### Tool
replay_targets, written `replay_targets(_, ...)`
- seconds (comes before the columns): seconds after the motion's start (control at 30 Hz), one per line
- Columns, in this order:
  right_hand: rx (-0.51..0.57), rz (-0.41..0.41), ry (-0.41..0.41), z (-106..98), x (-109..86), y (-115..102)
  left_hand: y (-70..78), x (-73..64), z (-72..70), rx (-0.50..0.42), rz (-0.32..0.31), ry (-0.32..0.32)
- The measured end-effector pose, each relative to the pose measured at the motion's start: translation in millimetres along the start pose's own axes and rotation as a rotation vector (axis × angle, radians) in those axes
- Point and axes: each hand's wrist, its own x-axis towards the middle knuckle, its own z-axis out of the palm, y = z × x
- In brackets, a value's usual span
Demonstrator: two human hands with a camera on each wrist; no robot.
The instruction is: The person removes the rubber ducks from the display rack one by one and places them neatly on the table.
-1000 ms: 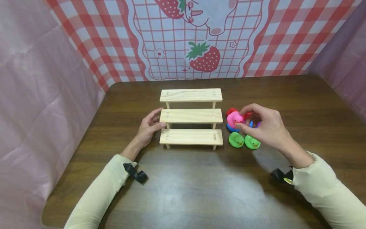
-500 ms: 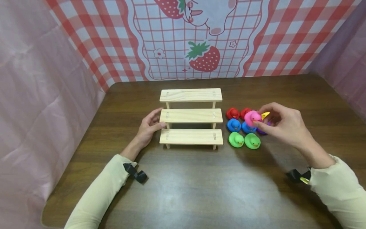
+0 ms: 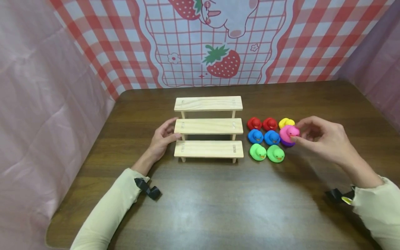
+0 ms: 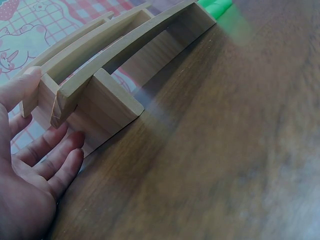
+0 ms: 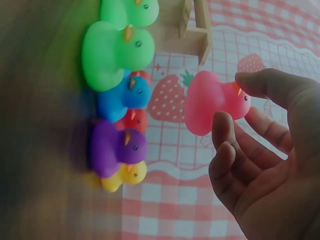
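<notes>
A pink rubber duck [image 3: 289, 134] is pinched between the thumb and fingers of my right hand [image 3: 328, 140], raised above the purple duck [image 3: 287, 143], which it partly hides in the head view. The right wrist view shows the pink duck [image 5: 207, 102] held by its head, clear of the table. A three-step wooden display shelf [image 3: 208, 126] stands at the middle of the table with nothing on its steps. My left hand [image 3: 162, 137] grips its left end at the middle step; in the left wrist view, the thumb [image 4: 27, 82] lies against that step's end.
Right of the shelf, two red ducks [image 3: 262, 124], two blue ducks [image 3: 264, 137] and two green ducks [image 3: 267, 153] sit in rows. A yellow duck [image 3: 285, 123] stands behind the purple one. A checked strawberry cloth [image 3: 187, 41] hangs behind the brown table [image 3: 200, 205].
My right hand has carried the pink duck rightward, from above the left blue duck to above the purple one, uncovering the red and blue ducks. My left hand and the shelf have stayed put.
</notes>
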Motion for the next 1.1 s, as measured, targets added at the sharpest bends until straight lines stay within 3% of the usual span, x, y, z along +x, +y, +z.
replay_targets(0.47, -0.037, 0.055, -0.131, -2, -20.5, 30, -0.6, -0.8, -1.0, -0.005, 0.003, 0.002)
replay_targets(0.7, -0.015, -0.028, -0.157, 3, -24.8, 38, -1.1, -0.6, -0.1, -0.013, 0.002, 0.001)
replay_targets(1.1, -0.035, -0.081, -0.186, 5, -27.1, 43, -0.4, -0.5, 0.1, -0.005, -0.002, 0.005)
